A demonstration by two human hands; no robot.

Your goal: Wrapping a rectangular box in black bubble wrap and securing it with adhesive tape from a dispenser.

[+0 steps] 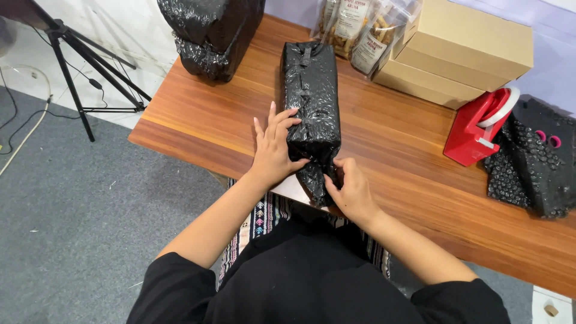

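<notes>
A long parcel wrapped in black bubble wrap [311, 90] lies lengthwise on the wooden table [396, 138], its near end reaching the table's front edge. My left hand [273, 150] lies flat against the parcel's left side near that end, fingers over its top. My right hand [351, 189] pinches the loose flap of black wrap hanging off the near end.
Two more black-wrapped bundles [213, 33] are stacked at the back left. Bags of snacks [360, 30] and two brown cardboard boxes [459, 51] stand at the back. A red tape dispenser [480, 129] and loose black bubble wrap [537, 162] sit right. A tripod [78, 66] stands on the floor.
</notes>
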